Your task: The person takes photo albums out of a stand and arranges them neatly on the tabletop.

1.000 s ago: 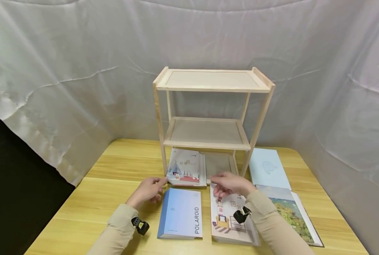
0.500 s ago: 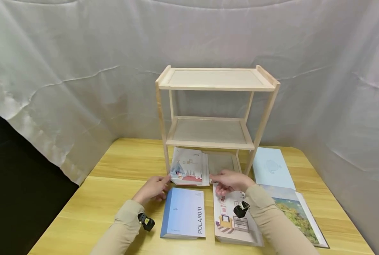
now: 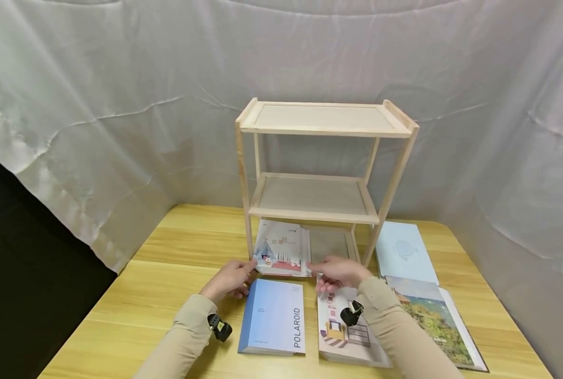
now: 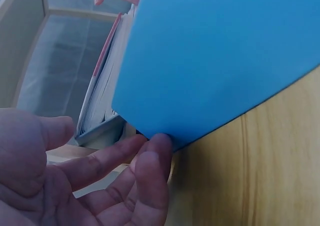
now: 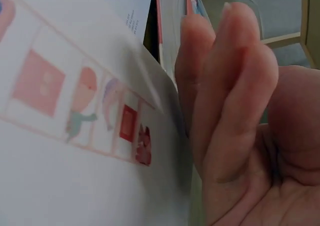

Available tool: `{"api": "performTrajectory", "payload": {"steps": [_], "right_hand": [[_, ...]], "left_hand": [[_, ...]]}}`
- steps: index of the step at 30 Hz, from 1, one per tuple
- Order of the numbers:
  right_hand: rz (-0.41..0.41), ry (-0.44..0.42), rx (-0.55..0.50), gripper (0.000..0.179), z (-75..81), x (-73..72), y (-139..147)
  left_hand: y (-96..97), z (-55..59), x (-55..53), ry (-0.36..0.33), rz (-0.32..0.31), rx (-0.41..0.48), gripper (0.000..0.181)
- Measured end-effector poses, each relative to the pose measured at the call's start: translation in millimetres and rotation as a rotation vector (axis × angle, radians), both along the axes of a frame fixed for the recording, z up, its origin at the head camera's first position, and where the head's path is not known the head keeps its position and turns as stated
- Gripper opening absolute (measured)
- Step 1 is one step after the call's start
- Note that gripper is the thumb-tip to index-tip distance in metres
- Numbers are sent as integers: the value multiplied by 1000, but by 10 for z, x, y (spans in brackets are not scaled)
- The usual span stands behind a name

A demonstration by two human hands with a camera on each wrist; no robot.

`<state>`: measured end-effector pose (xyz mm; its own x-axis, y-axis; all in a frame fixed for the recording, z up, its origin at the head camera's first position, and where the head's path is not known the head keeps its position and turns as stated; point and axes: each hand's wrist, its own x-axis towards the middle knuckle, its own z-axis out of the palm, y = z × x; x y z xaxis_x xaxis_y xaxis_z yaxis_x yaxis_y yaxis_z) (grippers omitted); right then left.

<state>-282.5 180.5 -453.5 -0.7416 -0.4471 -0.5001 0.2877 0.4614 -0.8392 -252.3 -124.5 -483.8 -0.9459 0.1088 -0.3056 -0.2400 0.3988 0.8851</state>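
Observation:
A white illustrated book (image 3: 281, 245) with a tent drawing lies flat on the left of the rack's bottom shelf. My left hand (image 3: 229, 280) is at its front left corner, fingertips by the corner. At the front right corner is my right hand (image 3: 340, 273), its fingertips against or very near the edge. Just in front lies a blue book (image 3: 274, 316) lettered POLAROID; in the left wrist view its corner sits by my left fingers (image 4: 152, 171). Below my right hand lies another illustrated book (image 3: 338, 334), partly covered by the hand and forearm.
The three-tier wooden rack (image 3: 314, 215) stands at the back of the wooden table (image 3: 177, 263). To its right lie a pale blue book (image 3: 404, 250) and a book with a tree picture (image 3: 440, 323). Grey cloth (image 3: 120, 105) hangs behind and at the sides.
The view has shifted slightly, so the scene appears a little farther right. Both hands stay by the book on the bottom shelf; the right hand's fingertips have come closer to its right edge.

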Motion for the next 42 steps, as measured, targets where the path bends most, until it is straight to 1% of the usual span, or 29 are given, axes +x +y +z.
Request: {"api": "performTrajectory", "payload": {"steps": [2,9,18,22,25,28,32,39,42], "right_hand": [[-8,-8,-16,52,-18,0,-9],[-24,-19,-49,50,-58,-12,-6],[-19,-15,-69,52,-86,-24,-6],[-9,-16,-85,52,-86,-25,6],[-16,-8,-88,49,-80,-28,15],[-30,-4,-93,45,-76,-35,15],[-30,-2,-98,40,-79,-51,-1],[-56,30,-89,53,-74,-67,-38],[-71,36,-90,51,-92,-69,-54]], "left_hand": [[13,12,-7,-1,-7,-1,49],[53,44,-19,31,-21,-19,47],[78,85,-5,56,-7,-48,50],[83,116,6,54,-6,-33,52],[99,137,10,54,-18,-22,53],[117,155,5,58,-28,-21,54],[129,167,-12,52,-26,-20,56],[138,196,-29,39,-25,11,54],[145,205,-26,44,-25,8,52]]}}
